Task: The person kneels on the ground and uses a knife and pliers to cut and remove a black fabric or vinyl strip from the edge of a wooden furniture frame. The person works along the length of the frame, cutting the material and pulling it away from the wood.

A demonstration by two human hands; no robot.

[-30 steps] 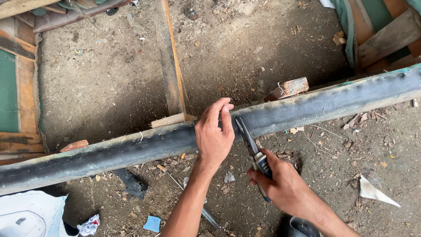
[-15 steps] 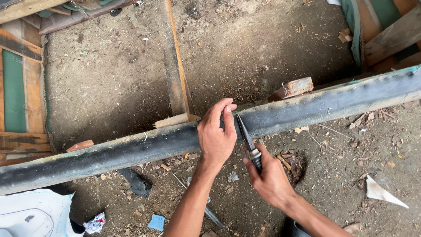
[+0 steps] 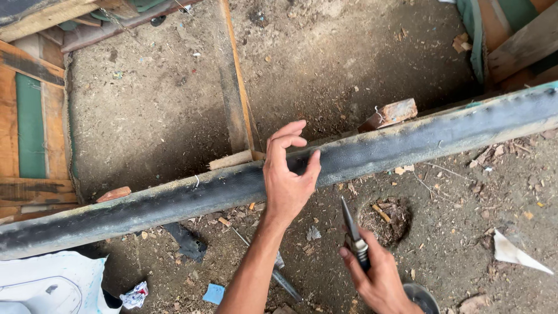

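Observation:
A long dark beam (image 3: pixel 174 200) covered in black material runs across the view from lower left to upper right. My left hand (image 3: pixel 288 174) hovers just over its middle, fingers spread and curled, holding nothing. My right hand (image 3: pixel 381 279) is below the beam, near the bottom edge, gripping a knife (image 3: pixel 351 228) by its handle. The thin dark blade points up toward the beam but stops short of it.
Dirt ground with debris lies all around. A wooden plank (image 3: pixel 235 87) runs away from the beam. A brick piece (image 3: pixel 392 113) sits behind the beam. Boards (image 3: pixel 32 128) stand at the left, white cloth (image 3: pixel 46 285) at lower left, a metal rod (image 3: pixel 285 282) below.
My left hand has lifted off the beam and opened. My right hand has pulled the knife back from the beam, down toward me.

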